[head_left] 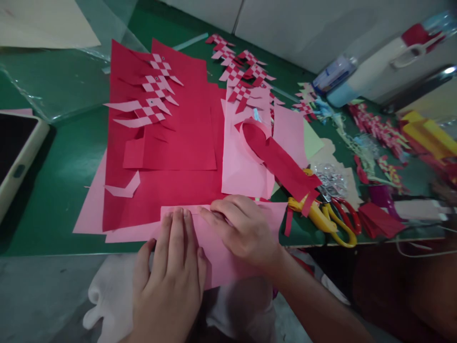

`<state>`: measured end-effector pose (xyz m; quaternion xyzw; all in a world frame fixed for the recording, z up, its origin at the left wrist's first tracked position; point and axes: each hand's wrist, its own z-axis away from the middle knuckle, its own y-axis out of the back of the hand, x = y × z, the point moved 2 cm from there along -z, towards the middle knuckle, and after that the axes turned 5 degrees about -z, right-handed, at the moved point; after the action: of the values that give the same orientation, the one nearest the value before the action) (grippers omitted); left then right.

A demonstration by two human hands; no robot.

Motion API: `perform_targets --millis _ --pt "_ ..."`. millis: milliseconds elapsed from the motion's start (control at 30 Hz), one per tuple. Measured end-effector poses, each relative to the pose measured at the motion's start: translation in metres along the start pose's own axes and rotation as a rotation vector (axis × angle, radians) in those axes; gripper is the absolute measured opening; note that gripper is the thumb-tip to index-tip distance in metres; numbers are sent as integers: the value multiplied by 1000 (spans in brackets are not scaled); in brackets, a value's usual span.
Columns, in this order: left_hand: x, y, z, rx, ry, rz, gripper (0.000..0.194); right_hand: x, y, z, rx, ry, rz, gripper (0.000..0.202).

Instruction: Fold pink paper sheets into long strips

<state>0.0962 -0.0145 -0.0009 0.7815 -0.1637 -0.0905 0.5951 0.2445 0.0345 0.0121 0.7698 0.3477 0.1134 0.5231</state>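
A sheet of pink paper (232,267) lies at the table's front edge, its near part hanging over; a narrow fold runs along its far edge. My left hand (174,267) rests flat on it, fingers stretched out. My right hand (243,228) is curled at the fold, its index finger along the edge and its thumb hidden. Beyond them lies a large red sheet (160,186) with several woven red-and-pink paper fish (150,112) on it. A bent pink strip (123,188) sits near its left edge. To the right, a looped red paper strip (285,166) lies over pink sheets.
Yellow-handled scissors (335,226) and red-handled ones (348,214) lie at the right. More woven fish (232,71) lie at the back. A phone (21,152) is at the left, near a clear plastic sleeve (67,90). A white bottle (378,62) stands by the wall.
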Motion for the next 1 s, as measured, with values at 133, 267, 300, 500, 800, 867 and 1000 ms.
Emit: perform_targets --millis 133,267,300,500,800,867,1000 --pt "-1 -2 1 11 5 4 65 0 2 -1 2 16 9 21" --pt "-1 -3 0 -1 19 17 66 -1 0 0 9 22 14 20" --pt "-1 -2 0 3 20 16 66 -1 -1 0 7 19 18 20" --pt "-2 1 -4 33 -39 -10 65 -1 -2 0 -18 3 32 20" --pt "-1 -4 -5 1 -36 -5 68 -1 -1 -1 -10 -20 40 17" --pt "-2 -5 -4 7 -45 -10 69 -1 -2 -1 -4 -25 34 17" --pt "-3 -3 -4 27 -60 -42 70 0 -3 0 15 -33 24 16"
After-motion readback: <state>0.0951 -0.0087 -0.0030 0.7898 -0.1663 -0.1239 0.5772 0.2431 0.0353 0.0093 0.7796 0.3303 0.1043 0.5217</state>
